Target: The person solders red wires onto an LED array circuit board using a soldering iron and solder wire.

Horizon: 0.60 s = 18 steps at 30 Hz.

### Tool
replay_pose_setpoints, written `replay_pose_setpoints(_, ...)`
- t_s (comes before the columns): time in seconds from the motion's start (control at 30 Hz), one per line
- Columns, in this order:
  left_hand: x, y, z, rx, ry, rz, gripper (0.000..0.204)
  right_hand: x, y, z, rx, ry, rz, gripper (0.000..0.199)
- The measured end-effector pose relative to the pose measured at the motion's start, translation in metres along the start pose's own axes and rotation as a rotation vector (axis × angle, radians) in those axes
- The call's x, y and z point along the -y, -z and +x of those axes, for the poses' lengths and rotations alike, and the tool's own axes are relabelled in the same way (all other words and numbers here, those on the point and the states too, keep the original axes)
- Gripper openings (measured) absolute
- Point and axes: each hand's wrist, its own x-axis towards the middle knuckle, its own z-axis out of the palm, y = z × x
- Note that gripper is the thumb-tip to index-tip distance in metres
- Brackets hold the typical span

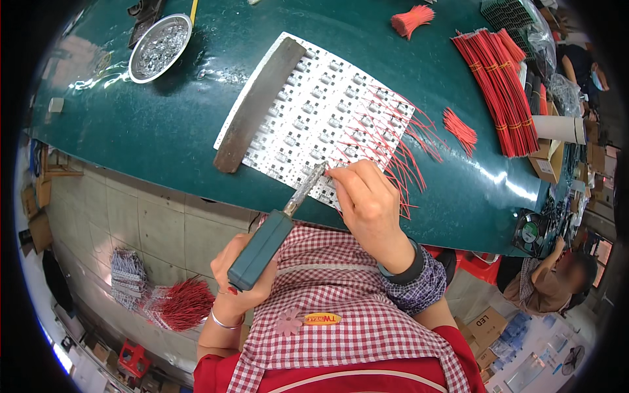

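A white circuit board panel [308,105] with rows of small components lies at the table's front edge. My left hand [257,289] is closed around a green soldering gun [263,250], its metal tip pointing up and right onto the board. Close to that tip, my right hand [372,208] pinches what looks like the end of a thin red wire against the panel; the fingers partly hide it. Several red wires [411,171] are spread over the panel's right side and hang past its edge. A dark flat bar [259,105] lies across the panel's left side.
A metal bowl [160,49] of shiny scraps stands far left on the green table [216,26]. Bundles of red wire [498,92], a smaller bunch [460,131] and another [413,21] lie to the right. A small fan [528,229] sits near the right edge. Another person [547,281] is at right.
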Motion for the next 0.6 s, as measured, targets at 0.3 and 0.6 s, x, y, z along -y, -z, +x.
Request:
replay_pose_setpoints(0.3,0.006,0.001,-0.007,-0.042,-0.093,0.077,0.025,0.0,0.0,-0.001,0.0,0.004,-0.008,0.021)
replay_pose_setpoints(0.6,0.008,-0.001,-0.011,-0.073,-0.074,0.065,0.023,0.007,0.033,-0.011,0.066,-0.041,-0.055,0.02)
